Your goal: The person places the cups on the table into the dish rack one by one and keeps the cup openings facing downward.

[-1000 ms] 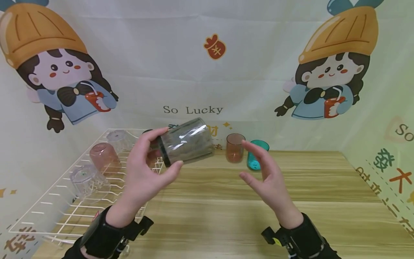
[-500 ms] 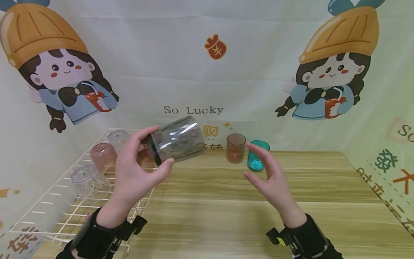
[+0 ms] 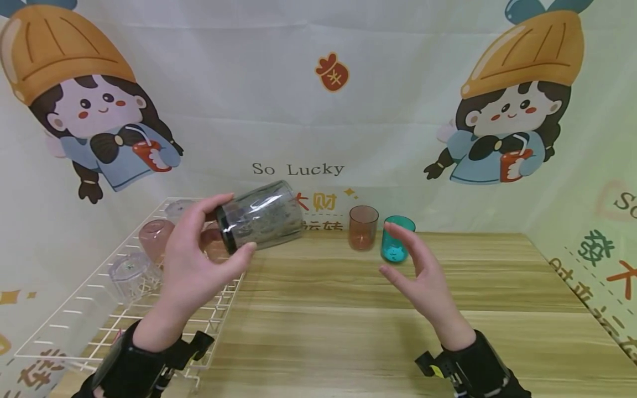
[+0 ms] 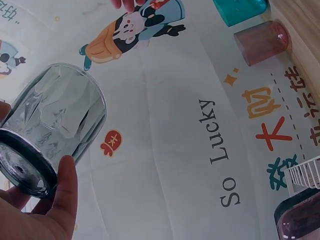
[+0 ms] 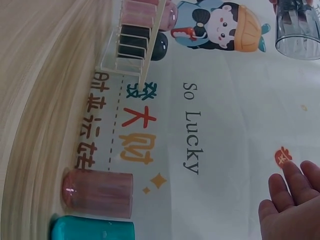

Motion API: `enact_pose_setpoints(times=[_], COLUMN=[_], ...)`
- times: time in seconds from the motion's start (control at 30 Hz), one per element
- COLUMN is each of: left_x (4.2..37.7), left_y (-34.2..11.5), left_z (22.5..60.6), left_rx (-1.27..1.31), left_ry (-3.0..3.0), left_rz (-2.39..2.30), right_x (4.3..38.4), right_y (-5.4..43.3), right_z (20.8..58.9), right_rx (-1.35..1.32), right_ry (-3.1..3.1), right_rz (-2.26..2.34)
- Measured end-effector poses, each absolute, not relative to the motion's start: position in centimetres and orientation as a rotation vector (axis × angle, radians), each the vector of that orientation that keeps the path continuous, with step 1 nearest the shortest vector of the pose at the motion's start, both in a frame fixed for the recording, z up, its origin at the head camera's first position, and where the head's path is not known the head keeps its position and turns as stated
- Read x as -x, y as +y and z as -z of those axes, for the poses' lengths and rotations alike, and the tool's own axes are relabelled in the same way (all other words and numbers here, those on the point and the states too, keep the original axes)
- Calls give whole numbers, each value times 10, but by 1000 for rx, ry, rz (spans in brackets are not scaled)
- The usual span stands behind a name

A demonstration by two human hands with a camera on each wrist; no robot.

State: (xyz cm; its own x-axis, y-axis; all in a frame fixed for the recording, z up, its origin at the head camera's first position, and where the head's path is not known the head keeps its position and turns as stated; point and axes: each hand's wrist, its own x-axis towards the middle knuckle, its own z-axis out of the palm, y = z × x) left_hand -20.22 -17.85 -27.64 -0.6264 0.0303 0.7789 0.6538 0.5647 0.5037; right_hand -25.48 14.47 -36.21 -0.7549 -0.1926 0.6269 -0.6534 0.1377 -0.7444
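My left hand point(image 3: 191, 276) grips a grey tinted drinking glass point(image 3: 264, 215) round its dark, thick base. The glass is held in the air, tipped on its side with its mouth toward the right; in the left wrist view the glass point(image 4: 55, 110) looks bare inside. My right hand point(image 3: 428, 282) holds nothing, thumb and fingers spread apart above the table. In the head view its fingertips overlap a teal glass point(image 3: 395, 252) standing upright at the back. Left of that stands a brownish-pink glass point(image 3: 363, 229), also upright.
A white wire rack point(image 3: 55, 356) stands on the left, partly behind my left arm. Upside down on it are several glasses, including a clear one point(image 3: 130, 276) and a pink one point(image 3: 154, 239). A dark glass point(image 5: 160, 46) shows there too. A printed cloth point(image 3: 388, 127) hangs behind the wooden table point(image 3: 323, 348).
My left hand has carried the grey glass leftward, closer over the rack. My right hand has drifted slightly right, still holding nothing.
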Motion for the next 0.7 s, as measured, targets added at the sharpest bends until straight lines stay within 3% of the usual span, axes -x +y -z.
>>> enact_pose_setpoints(times=[0.7], left_x=[204], left_y=[-200], left_z=[272], left_rx=[405], left_ry=[-2210], left_rz=[929], right_x=[262], right_y=[157], right_z=[375], right_rx=[-723], right_ry=[-2213], right_rz=[-1563])
